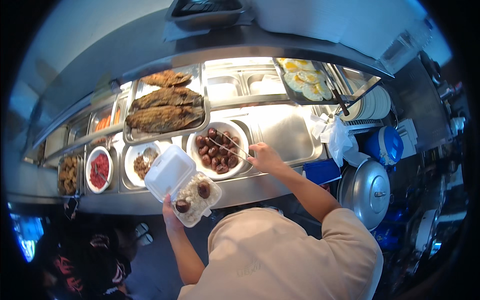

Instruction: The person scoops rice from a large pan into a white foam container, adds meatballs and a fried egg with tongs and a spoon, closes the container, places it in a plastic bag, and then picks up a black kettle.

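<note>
My left hand (171, 214) holds an opened white foam clamshell box (170, 170) at its near left side. White rice (195, 197) fills its lower half, with two dark brown sausage pieces (203, 189) lying on top. My right hand (265, 157) grips metal tongs (230, 146), whose arms reach over a round white bowl (243, 140). Several glossy brown round sausages (213, 151) lie in that bowl. The tong tips are among the sausages; I cannot tell whether they pinch one.
A tray of fried fish (165, 118) sits beyond the box. Fried eggs (305, 80) are on a tray at upper right. Left stand bowls of ground meat (141, 167) and red meat (99, 170). A lidded metal pot (369, 193) is at right; another person (90, 255) is lower left.
</note>
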Demonstrator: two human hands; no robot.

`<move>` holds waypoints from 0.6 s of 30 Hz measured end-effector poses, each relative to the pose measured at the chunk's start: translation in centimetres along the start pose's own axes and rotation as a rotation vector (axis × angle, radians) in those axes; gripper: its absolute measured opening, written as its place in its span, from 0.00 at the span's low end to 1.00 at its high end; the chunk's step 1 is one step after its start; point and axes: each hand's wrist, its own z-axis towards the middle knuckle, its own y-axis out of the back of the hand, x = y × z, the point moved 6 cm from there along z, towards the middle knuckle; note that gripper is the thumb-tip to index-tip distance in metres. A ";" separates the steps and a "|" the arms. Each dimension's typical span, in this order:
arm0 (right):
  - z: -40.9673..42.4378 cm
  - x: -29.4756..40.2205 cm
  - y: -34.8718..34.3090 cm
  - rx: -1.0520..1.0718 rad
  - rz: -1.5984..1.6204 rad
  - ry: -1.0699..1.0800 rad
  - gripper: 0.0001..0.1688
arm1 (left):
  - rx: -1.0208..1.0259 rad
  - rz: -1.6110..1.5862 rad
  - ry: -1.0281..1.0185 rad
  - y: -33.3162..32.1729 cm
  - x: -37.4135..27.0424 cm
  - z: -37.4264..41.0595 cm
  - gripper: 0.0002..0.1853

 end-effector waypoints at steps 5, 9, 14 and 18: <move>-0.5 -0.3 20.2 -0.731 -0.011 0.091 0.05 | 0.046 0.011 0.082 -1.2 2.0 1.5 0.28; -0.4 -6.4 30.4 -0.757 -0.434 -0.380 0.22 | 0.133 0.054 0.108 -3.6 3.1 2.6 0.27; 1.2 -10.0 30.8 -0.422 -0.287 -0.501 0.23 | 0.125 0.090 0.135 -4.6 3.9 3.8 0.27; 1.1 -8.2 31.5 -0.440 -0.390 -0.607 0.19 | 0.123 0.163 0.157 -6.9 4.0 3.4 0.28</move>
